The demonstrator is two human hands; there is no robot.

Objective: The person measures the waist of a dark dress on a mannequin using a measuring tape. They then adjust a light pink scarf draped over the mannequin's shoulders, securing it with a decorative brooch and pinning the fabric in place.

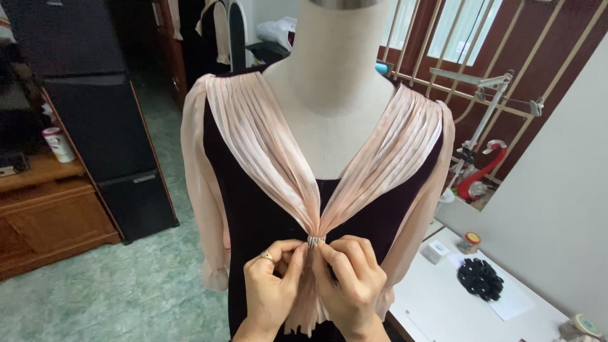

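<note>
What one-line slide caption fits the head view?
Left hand and right hand pinch a beaded clasp gathering a pleated pink collar on a mannequin.

A white worktop [437, 304] occupies the near right, carrying a black beaded piece [480, 278] on white paper, a small white box [435, 251] and a red-lidded jar [470, 242]. A wooden cabinet [44, 215] at left supports a white cup [59, 144]. Black speakers [101, 120] stand beside it.
</note>
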